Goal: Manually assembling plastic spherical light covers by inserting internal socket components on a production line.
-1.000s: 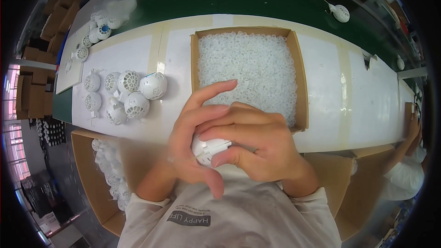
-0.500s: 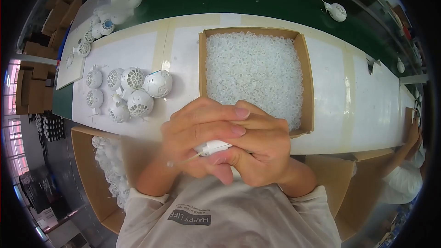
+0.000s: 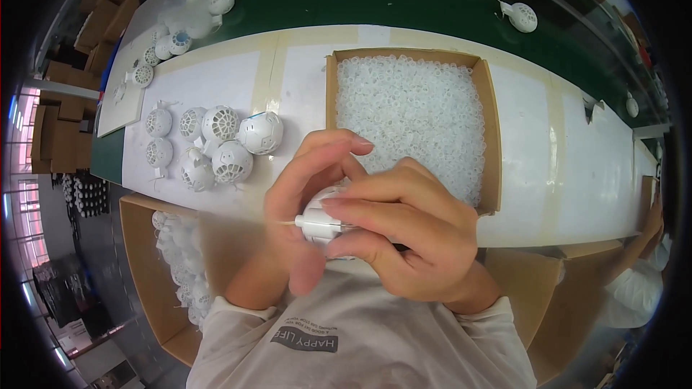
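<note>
A white plastic ball (image 3: 318,227) with a blocky stem and a thin pale cord is held in front of my chest. My left hand (image 3: 283,198) curls loosely round its far and left sides, fingers bent and thumb below. From the right, my right hand (image 3: 425,234) pinches the stem side between thumb and fingers. Something thin shows at those fingertips, too small to make out. Much of the ball is hidden by the fingers. Just beyond the hands stands a shallow cardboard box (image 3: 493,144) filled with small clear plastic rings (image 3: 411,115).
Several white openwork balls (image 3: 221,124) sit on the white table at the left. A carton (image 3: 140,259) of bagged white pieces stands below them. Another open carton (image 3: 522,281) is at my right. Beyond runs a green belt (image 3: 346,3) carrying a ball (image 3: 522,17). A co-worker's arm (image 3: 641,245) shows far right.
My hands have parted from their tight clasp, exposing more of the ball. The right hand has shifted to pinch its stem side, and the stem now points left. The view has shifted slightly.
</note>
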`<move>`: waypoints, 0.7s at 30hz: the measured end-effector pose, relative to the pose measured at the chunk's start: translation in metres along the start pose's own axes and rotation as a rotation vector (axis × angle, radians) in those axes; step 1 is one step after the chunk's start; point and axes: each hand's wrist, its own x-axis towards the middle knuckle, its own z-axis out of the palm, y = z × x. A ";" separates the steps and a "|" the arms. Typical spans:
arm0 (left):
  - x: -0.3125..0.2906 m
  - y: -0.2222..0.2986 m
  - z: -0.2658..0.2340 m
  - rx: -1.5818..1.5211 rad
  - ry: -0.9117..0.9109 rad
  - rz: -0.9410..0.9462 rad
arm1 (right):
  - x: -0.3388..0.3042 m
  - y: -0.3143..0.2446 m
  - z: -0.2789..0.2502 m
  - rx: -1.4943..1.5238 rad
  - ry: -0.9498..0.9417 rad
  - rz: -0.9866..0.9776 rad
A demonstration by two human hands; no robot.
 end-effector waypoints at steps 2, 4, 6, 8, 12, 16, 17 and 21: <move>-0.001 0.002 0.000 -0.063 0.001 -0.046 | -0.001 -0.003 -0.007 -0.054 -0.013 -0.003; -0.001 0.009 0.001 -0.195 0.010 -0.194 | -0.001 -0.005 -0.014 -0.168 -0.046 -0.007; -0.003 0.010 0.003 -0.266 0.011 -0.268 | -0.001 -0.004 -0.012 -0.157 -0.009 -0.012; -0.006 0.008 0.006 -0.399 0.070 -0.350 | -0.001 -0.003 -0.010 -0.135 0.059 -0.023; -0.006 0.022 0.013 -0.589 0.169 -0.571 | 0.008 -0.001 -0.014 -0.316 0.149 -0.102; -0.001 0.033 0.016 -0.591 0.216 -0.704 | 0.011 0.002 -0.017 -0.349 0.138 -0.100; 0.000 0.034 0.016 -0.560 0.224 -0.724 | 0.011 0.002 -0.017 -0.350 0.137 -0.102; -0.007 0.020 0.013 -0.510 0.182 -0.488 | 0.001 0.002 -0.021 -0.335 0.079 -0.073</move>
